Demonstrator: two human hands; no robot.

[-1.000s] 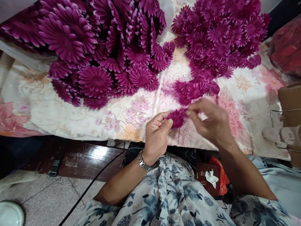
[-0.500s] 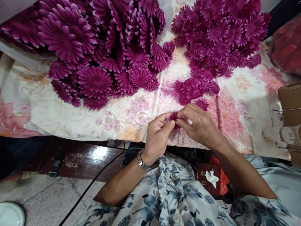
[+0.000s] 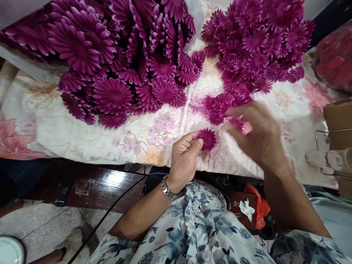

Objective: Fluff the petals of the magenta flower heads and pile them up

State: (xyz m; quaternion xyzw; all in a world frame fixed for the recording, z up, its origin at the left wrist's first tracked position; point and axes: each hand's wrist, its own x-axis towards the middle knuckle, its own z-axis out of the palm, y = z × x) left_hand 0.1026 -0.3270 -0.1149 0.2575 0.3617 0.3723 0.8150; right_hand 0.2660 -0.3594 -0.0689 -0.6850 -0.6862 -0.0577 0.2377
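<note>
My left hand, with a metal watch on the wrist, pinches a small magenta fabric flower between thumb and fingers, just above the table's near edge. My right hand is blurred by motion; it hovers to the right of that flower, with its fingertips at a loose magenta flower beside a small cluster of flowers. I cannot make out whether its fingers grip anything.
A large heap of big magenta flowers fills the table's far left, and a heap of smaller ones the far right. A floral cloth covers the table. A cardboard box and a red bag are at the right.
My right hand has let go of the flower held in my left hand and moved right and away toward the loose flowers. My left hand stays put, and its flower now shows fully.
</note>
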